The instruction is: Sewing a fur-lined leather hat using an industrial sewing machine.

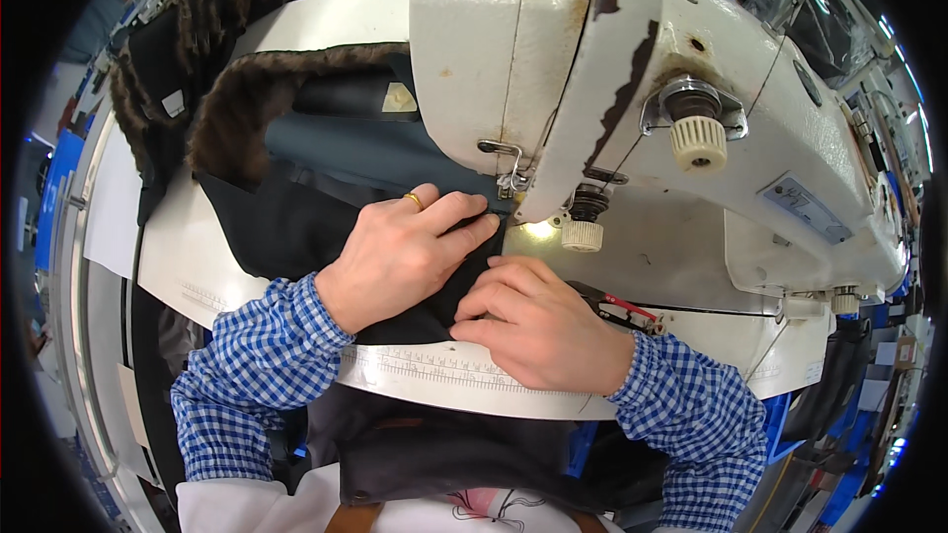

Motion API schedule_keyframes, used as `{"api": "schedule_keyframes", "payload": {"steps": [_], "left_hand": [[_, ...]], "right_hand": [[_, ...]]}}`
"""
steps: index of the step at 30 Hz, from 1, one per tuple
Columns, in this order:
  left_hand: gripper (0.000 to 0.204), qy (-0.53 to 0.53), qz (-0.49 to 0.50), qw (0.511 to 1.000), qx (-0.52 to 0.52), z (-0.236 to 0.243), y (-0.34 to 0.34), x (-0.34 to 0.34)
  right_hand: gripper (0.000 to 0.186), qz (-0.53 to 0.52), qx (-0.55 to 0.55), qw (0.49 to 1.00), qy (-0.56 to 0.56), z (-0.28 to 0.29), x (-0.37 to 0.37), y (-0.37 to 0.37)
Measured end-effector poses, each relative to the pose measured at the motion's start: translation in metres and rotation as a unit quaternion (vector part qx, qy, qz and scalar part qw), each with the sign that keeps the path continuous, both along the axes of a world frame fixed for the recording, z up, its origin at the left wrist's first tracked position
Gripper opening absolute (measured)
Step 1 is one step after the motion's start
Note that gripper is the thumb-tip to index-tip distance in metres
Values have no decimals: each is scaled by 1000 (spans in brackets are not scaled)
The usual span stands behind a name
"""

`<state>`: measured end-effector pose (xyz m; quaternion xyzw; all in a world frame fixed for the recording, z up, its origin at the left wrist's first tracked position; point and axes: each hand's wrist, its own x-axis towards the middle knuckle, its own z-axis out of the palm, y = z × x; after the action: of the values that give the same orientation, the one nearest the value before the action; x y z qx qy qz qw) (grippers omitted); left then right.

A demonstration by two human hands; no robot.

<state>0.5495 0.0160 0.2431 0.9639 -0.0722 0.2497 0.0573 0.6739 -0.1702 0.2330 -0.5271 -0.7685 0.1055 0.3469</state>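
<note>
At the far left, a dark bundle with brown fur is draped over the white table; if it is joined to the work, which cannot be told, its weight could cause a drag. To its right, the dark cloth is spread on the table, its right edge reaching the presser foot of the sewing machine. It is pressed by the left hand, whose 2 extended fingertips are held just beside the foot; a finger could be caught if pushed closer with the machine running. The cloth's right edge is touched by the right hand, fingers curled; whether it is pinched cannot be told. Puckering might be caused by uneven pulling between the 2 hands. The cloth's long axis is slanted from far left to near right, while its right edge is pointed far, toward the foot.
</note>
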Motion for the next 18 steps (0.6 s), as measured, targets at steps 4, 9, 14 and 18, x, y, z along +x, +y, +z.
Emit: {"api": "schedule_keyframes", "payload": {"steps": [4,9,14,18], "left_hand": [[26,15,7,999,45,7,-8,-3],[31,81,61,987,-122,-4,-15,-9],[44,83,31,993,-82,9,-14,-20],[46,73,-29,997,29,14,-22,-40]], "right_hand": [[24,-16,2,1000,5,-2,-5,-8],[25,-48,69,992,-98,-4,-7,-12],[23,-50,94,981,-162,-2,-10,-17],[22,-50,72,979,-185,3,-10,-23]]}}
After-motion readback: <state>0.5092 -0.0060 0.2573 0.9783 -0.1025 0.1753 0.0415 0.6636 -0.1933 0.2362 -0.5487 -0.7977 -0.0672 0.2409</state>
